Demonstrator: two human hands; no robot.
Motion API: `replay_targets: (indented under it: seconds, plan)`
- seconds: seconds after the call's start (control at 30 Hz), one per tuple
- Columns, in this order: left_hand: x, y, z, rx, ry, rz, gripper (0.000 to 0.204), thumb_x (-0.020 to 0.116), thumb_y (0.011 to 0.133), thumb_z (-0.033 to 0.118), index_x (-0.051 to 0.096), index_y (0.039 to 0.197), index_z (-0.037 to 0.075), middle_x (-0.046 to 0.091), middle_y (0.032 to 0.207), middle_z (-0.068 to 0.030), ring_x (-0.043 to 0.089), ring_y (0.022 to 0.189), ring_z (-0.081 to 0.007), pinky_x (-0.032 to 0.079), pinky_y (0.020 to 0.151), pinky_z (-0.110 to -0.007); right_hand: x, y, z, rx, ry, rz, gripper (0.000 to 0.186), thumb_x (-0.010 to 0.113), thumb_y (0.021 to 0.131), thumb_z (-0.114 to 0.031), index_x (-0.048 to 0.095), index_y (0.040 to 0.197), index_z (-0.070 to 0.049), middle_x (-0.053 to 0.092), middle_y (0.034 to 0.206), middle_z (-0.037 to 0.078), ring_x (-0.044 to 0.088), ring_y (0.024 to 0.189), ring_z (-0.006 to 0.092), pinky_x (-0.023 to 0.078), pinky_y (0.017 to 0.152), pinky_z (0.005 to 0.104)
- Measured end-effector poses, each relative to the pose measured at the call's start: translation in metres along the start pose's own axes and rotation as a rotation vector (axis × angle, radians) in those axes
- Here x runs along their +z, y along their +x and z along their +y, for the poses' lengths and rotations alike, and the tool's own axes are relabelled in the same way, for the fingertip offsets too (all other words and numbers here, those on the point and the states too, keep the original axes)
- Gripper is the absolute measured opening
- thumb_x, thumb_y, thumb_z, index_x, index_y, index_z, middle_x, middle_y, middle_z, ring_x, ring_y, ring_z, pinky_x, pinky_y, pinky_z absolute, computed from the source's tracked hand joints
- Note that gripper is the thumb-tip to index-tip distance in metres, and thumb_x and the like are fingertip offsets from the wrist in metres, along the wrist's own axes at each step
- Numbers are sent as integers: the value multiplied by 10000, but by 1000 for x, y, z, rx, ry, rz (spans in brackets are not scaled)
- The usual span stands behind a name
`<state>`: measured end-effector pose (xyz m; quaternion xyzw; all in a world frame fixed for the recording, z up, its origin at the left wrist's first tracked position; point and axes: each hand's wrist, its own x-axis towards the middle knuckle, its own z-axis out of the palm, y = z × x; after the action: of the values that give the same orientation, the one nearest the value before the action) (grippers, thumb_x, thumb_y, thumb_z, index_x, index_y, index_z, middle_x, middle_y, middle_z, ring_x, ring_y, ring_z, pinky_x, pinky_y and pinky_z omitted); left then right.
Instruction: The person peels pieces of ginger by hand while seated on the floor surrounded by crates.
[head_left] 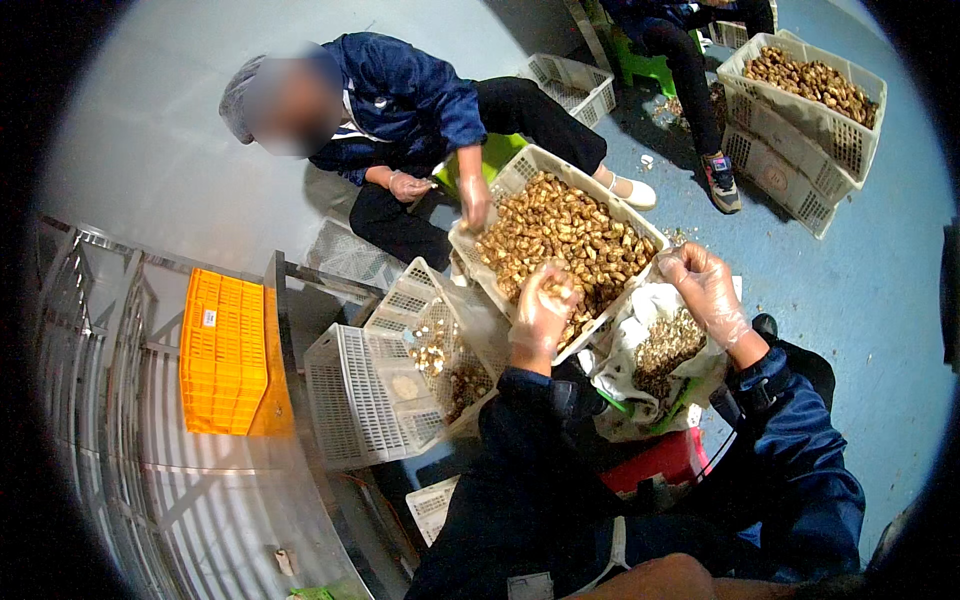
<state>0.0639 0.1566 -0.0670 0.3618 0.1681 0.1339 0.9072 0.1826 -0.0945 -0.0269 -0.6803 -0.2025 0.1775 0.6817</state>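
Floor (850, 400): blue, visible chiefly from one o'clock round to four o'clock. At two o'clock stands a stack of white crates (790, 125), the lowest bearing on the floor; near it, at the same bearing, a person's sports shoe (720, 183) is planted. At one o'clock: a white crate (570, 88) and a green stool (652, 66). Between one and two o'clock: loose scraps (667, 115) and small white bits (647, 160). Support beneath the central crate (512, 175) of brown pieces (570, 235): hidden, not determined.

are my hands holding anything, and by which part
Cannot be told: left hand curls over brown pieces, right hand pinches beside the crate, but neither grip is clear enough.
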Motion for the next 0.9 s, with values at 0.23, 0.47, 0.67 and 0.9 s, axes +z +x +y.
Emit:
replay_targets:
  seconds: [0.23,0.47,0.67,0.9]
  plan:
    - [-66,41,-40,-53,1892,47,345,486,959,293,691,1026,24,689,1019,-144,672,863,-308,538,723,-397,-3,3,11,-49,-39,47,253,644,924,-185,529,764,-26,437,671,-41,383,666,52,384,572,254]
    - [-73,45,-76,-351,2381,-101,278,540,877,235,741,956,60,711,1046,-111,680,978,-310,546,832,-381,-8,-4,-6,-52,-118,34,266,655,917,-186,535,754,-12,481,650,-21,412,662,54,411,577,267]
    - [-13,28,-51,20,2162,-23,228,600,891,229,734,953,54,710,945,-139,683,911,-279,537,808,-376,-11,-6,2,-30,-163,-1,262,645,916,-187,532,750,-18,500,641,4,436,650,66,433,592,281]
    - [84,-36,-9,-23,784,-17,346,622,933,100,559,1257,-5,666,1030,-52,605,839,-81,456,676,-192,1,-8,4,-77,-74,-146,219,634,923,-144,537,777,-13,678,1053,94,569,897,107,482,806,289]
